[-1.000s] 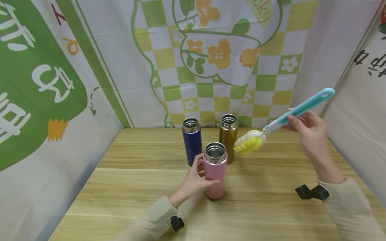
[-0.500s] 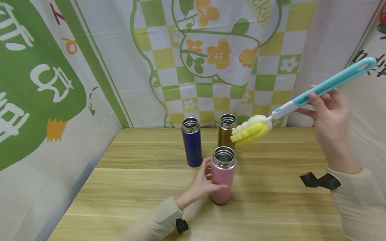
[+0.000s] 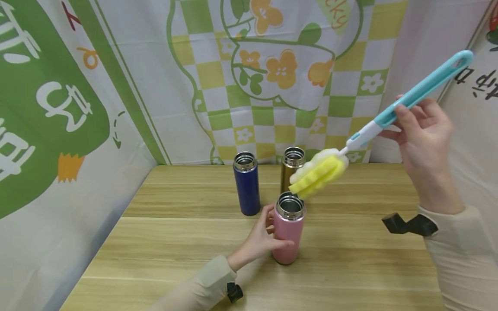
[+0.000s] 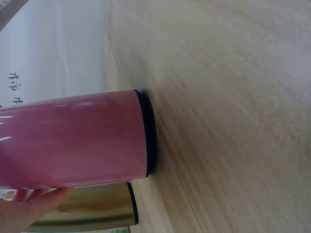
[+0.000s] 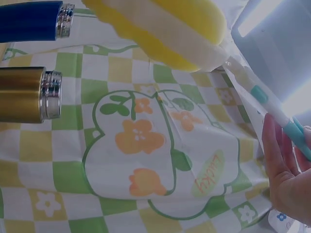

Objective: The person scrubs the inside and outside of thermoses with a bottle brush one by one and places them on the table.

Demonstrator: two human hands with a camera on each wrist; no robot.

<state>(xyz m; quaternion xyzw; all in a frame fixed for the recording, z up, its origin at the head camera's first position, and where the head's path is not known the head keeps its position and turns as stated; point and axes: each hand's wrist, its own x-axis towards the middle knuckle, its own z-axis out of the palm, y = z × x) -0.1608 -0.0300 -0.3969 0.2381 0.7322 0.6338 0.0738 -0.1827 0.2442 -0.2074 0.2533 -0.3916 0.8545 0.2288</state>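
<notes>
Around the side of a pink vacuum flask (image 3: 288,235), my left hand (image 3: 260,239) keeps a grip while the flask stands upright, its mouth uncovered. In the left wrist view the flask's black base (image 4: 148,133) meets the wood. My right hand (image 3: 424,138) pinches the turquoise handle of a bottle brush (image 3: 420,88), held up at a slant. Its yellow and white sponge head (image 3: 320,172) points down toward the pink flask's mouth, overlapping the rim's far edge in the head view; whether they touch I cannot tell.
Behind the pink flask stand a blue flask (image 3: 247,185) and a gold flask (image 3: 288,172), both lidless. They rest on a wooden table (image 3: 175,242). A printed cloth (image 3: 218,99) hangs along the table's back edge, with more cloth at both sides.
My left hand has shifted the pink flask a little right and nearer. The right hand has risen and moved right, tilting the brush more steeply, and its sponge now hangs over the pink flask's rim.
</notes>
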